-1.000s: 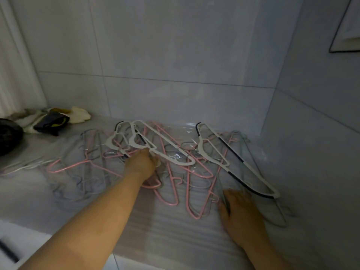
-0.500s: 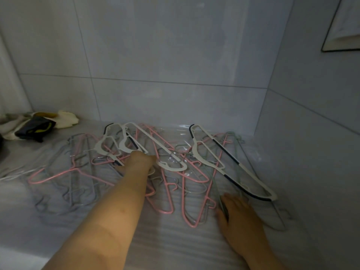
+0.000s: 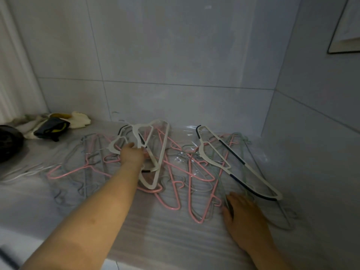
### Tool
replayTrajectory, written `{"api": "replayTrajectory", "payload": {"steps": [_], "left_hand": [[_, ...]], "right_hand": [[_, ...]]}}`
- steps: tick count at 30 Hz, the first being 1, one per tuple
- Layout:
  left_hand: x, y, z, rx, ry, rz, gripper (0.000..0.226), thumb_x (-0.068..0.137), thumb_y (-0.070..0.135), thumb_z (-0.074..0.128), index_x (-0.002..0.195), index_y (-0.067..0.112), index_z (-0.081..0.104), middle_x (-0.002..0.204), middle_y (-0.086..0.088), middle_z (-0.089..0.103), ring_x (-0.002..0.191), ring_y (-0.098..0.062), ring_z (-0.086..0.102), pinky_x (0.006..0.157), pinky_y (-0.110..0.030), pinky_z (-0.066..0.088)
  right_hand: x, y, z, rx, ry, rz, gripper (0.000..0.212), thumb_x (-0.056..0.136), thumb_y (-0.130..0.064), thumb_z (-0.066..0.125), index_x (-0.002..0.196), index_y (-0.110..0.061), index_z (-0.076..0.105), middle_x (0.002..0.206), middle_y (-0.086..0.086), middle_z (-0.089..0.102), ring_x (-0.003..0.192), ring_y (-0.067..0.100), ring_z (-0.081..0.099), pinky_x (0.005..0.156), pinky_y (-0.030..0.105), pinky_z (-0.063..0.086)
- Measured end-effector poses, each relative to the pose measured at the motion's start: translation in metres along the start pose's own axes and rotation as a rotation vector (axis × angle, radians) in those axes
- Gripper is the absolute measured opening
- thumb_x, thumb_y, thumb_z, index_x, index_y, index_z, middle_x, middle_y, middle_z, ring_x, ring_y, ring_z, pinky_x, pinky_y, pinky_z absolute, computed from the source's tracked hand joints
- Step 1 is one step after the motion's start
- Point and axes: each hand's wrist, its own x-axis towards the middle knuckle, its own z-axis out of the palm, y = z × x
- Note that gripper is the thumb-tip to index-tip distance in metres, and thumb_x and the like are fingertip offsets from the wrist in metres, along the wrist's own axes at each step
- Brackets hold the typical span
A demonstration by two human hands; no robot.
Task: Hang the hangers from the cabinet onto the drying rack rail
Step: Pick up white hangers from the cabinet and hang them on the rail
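Curling left hand (image 3: 132,155) fingers grip a white hanger (image 3: 165,141); right hand (image 3: 245,218) lies flat.

Three white plastic hangers (image 3: 162,151) lie on the worktop (image 3: 136,227). Two overlap at the left, and one with dark strips lies apart at the right (image 3: 202,151). Among them are at least four pink wire hangers (image 3: 64,174), too tangled to count exactly. At least four grey wire hangers (image 3: 241,136) show, some at the left of the pile and some at the right, and their lines are also too crossed for a sure number. There are two hands, the left hand (image 3: 132,155) and the right hand (image 3: 245,213). One dark pouch (image 3: 51,126) sits at the far left. One dark round object (image 3: 7,143) is at the left edge. One framed panel (image 3: 344,36) hangs on the right wall.
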Motion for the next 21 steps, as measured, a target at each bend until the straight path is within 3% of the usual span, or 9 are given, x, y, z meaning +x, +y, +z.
{"api": "replayTrajectory", "payload": {"steps": [3,5,7,9,10,13,17,21], "left_hand": [[-0.003,0.003,-0.007,-0.089,-0.008,0.023,0.047,0.09,-0.001,0.047,0.136,0.0,0.037,0.128,-0.019,0.055,0.099,-0.042,0.061,0.085,-0.039,0.055],[-0.007,0.003,-0.012,-0.118,-0.017,0.04,0.045,0.091,-0.005,0.042,0.135,-0.002,0.037,0.128,-0.02,0.053,0.088,-0.04,0.064,0.07,-0.031,0.055],[-0.014,0.004,-0.019,-0.08,-0.013,0.105,0.04,0.092,-0.006,0.04,0.132,-0.004,0.042,0.129,-0.023,0.052,0.064,-0.024,0.068,0.052,-0.022,0.053],[-0.017,0.005,-0.027,-0.054,-0.003,0.153,0.037,0.093,-0.005,0.037,0.13,-0.005,0.044,0.126,-0.021,0.056,0.035,-0.003,0.058,0.039,-0.016,0.045],[-0.022,0.008,-0.032,-0.054,-0.007,0.162,0.036,0.094,-0.006,0.036,0.128,-0.005,0.045,0.121,-0.019,0.058,0.03,0.001,0.054,0.036,-0.015,0.043],[-0.043,0.021,-0.05,-0.082,-0.005,0.21,0.033,0.093,-0.007,0.036,0.124,-0.003,0.049,0.105,-0.016,0.058,0.029,0.002,0.053,0.033,-0.013,0.043],[-0.09,0.037,-0.079,-0.119,-0.004,0.256,0.035,0.093,-0.008,0.038,0.125,0.0,0.049,0.09,-0.01,0.061,0.032,0.001,0.055,0.035,-0.012,0.045],[-0.15,0.035,-0.111,-0.011,-0.015,0.304,0.034,0.093,-0.005,0.04,0.122,0.009,0.053,0.079,0.002,0.061,0.036,0.002,0.057,0.037,-0.012,0.043]], "right_hand": [[0.0,0.001,0.002,-0.006,0.01,0.004,0.048,0.071,-0.039,0.036,0.069,-0.011,0.074,0.072,0.001,0.075,0.065,0.016,0.072,0.052,0.029,0.056],[0.0,0.0,0.0,0.001,0.001,0.009,0.048,0.071,-0.038,0.036,0.069,-0.009,0.074,0.072,0.003,0.075,0.064,0.018,0.072,0.051,0.03,0.056],[0.001,0.001,0.001,0.018,-0.026,0.021,0.045,0.07,-0.038,0.036,0.067,-0.011,0.072,0.07,0.003,0.073,0.062,0.019,0.071,0.051,0.029,0.056],[0.0,0.003,0.002,0.055,-0.048,-0.011,0.038,0.07,-0.038,0.037,0.065,-0.015,0.067,0.066,0.001,0.07,0.06,0.021,0.069,0.052,0.029,0.055],[-0.001,0.002,-0.002,0.085,-0.077,-0.009,0.034,0.072,-0.038,0.038,0.067,-0.016,0.064,0.066,0.002,0.069,0.062,0.023,0.068,0.055,0.03,0.055],[0.0,-0.001,-0.013,0.129,-0.097,0.016,0.028,0.086,-0.033,0.046,0.084,-0.011,0.064,0.085,0.009,0.067,0.088,0.029,0.064,0.077,0.034,0.05],[-0.01,-0.002,-0.019,0.174,-0.049,-0.012,0.039,0.071,-0.036,0.041,0.068,-0.007,0.067,0.062,0.012,0.066,0.058,0.032,0.065,0.053,0.037,0.054],[-0.032,-0.002,-0.035,0.22,0.005,-0.076,0.044,0.072,-0.034,0.038,0.077,-0.004,0.069,0.072,0.014,0.069,0.066,0.032,0.067,0.06,0.039,0.055]]}}
